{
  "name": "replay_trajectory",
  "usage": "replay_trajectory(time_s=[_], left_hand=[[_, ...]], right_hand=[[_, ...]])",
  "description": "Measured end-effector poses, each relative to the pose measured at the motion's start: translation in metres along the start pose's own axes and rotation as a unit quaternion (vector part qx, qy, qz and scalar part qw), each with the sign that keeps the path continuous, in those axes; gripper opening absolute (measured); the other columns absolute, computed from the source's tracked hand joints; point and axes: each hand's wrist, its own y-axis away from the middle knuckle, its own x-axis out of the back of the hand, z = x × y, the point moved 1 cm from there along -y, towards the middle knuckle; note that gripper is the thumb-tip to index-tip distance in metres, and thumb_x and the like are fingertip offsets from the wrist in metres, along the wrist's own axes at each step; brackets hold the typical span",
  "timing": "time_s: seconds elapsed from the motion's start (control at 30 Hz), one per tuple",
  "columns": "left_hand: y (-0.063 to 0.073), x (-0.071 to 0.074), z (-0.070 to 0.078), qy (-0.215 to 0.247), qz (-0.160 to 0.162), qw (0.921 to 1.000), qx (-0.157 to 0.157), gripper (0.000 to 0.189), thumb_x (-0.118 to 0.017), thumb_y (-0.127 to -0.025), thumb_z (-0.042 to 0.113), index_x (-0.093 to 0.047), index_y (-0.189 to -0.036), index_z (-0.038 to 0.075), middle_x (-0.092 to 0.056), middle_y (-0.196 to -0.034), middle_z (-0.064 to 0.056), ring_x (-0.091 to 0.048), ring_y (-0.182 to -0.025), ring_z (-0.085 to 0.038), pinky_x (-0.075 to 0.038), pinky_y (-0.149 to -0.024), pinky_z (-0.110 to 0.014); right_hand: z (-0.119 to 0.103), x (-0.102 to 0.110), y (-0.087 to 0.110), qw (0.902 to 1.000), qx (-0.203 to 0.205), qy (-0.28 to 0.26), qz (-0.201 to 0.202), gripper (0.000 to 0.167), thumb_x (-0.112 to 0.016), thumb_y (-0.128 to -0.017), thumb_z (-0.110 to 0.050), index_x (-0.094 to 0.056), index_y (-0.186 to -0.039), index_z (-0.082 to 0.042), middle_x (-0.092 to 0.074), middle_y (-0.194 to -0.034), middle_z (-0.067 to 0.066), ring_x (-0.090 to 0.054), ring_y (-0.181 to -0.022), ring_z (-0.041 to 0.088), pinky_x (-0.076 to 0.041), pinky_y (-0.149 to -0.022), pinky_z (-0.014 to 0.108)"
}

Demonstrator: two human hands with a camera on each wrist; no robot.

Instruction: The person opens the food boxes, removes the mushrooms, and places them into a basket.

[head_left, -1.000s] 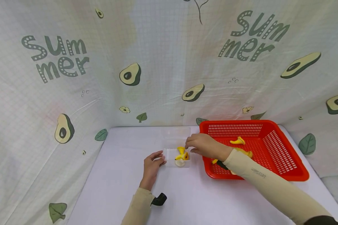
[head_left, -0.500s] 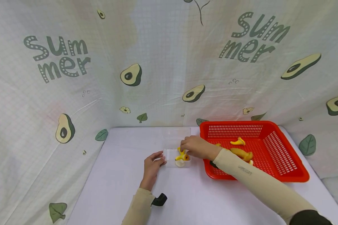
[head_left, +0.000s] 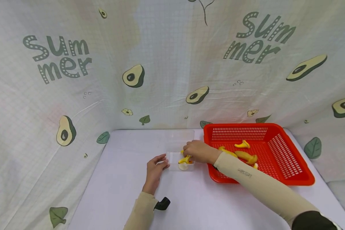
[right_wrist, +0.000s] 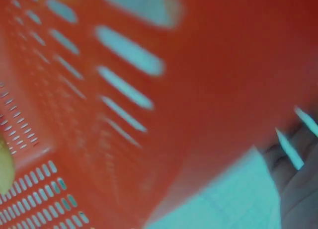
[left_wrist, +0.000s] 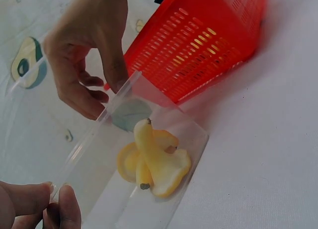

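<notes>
My left hand (head_left: 155, 171) pinches the left rim of a clear plastic box (head_left: 174, 161), with thumb and finger meeting at the edge in the left wrist view. Yellow mushrooms (left_wrist: 161, 162) with pale stems lie crossed over each other inside it. A round whitish piece (head_left: 183, 166) shows at the box's front. My right hand (head_left: 199, 151) is over the box's right side, covering part of the mushrooms from above. In the left wrist view its thumb (left_wrist: 117, 72) is at the far rim and its fingers bend loosely, with nothing visible between them.
A red perforated basket (head_left: 300, 159) stands on the right, under the right forearm. Inside are a yellow mushroom (head_left: 242, 144) and a brownish one (head_left: 247, 157), among others. The clear lid (head_left: 179, 134) lies behind the box. A printed curtain (head_left: 161, 48) hangs behind the white table (head_left: 123, 153).
My right hand has moved left from the basket's edge to above the mushrooms in the box, uncovering more of the basket's contents. My left hand stays on the rim.
</notes>
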Motion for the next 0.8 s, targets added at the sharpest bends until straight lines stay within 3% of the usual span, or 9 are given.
replay_trajectory(time_s=[0.3, 0.8], left_hand=[[-0.001, -0.001, 0.002, 0.005, 0.001, 1.0000, -0.004, 0.039, -0.068, -0.093, -0.013, -0.064, -0.131, -0.017, -0.063, -0.104, -0.013, -0.066, -0.078, -0.012, -0.066, -0.073, -0.024], [-0.001, 0.000, -0.002, -0.001, 0.004, 1.0000, 0.002, 0.038, -0.069, -0.094, -0.012, -0.064, -0.131, -0.016, -0.063, -0.104, -0.013, -0.067, -0.078, -0.013, -0.066, -0.073, -0.024]], right_hand=[[-0.001, 0.013, -0.006, 0.9997, 0.004, 0.018, -0.016, 0.022, -0.091, -0.084, -0.014, -0.085, -0.105, -0.016, -0.077, -0.101, -0.003, -0.068, -0.094, 0.018, -0.061, -0.084, 0.030], [-0.007, 0.014, -0.025, 0.9933, -0.028, -0.001, -0.112, 0.027, -0.088, -0.088, -0.017, -0.084, -0.114, -0.017, -0.079, -0.108, -0.002, -0.067, -0.091, 0.017, -0.061, -0.090, 0.028]])
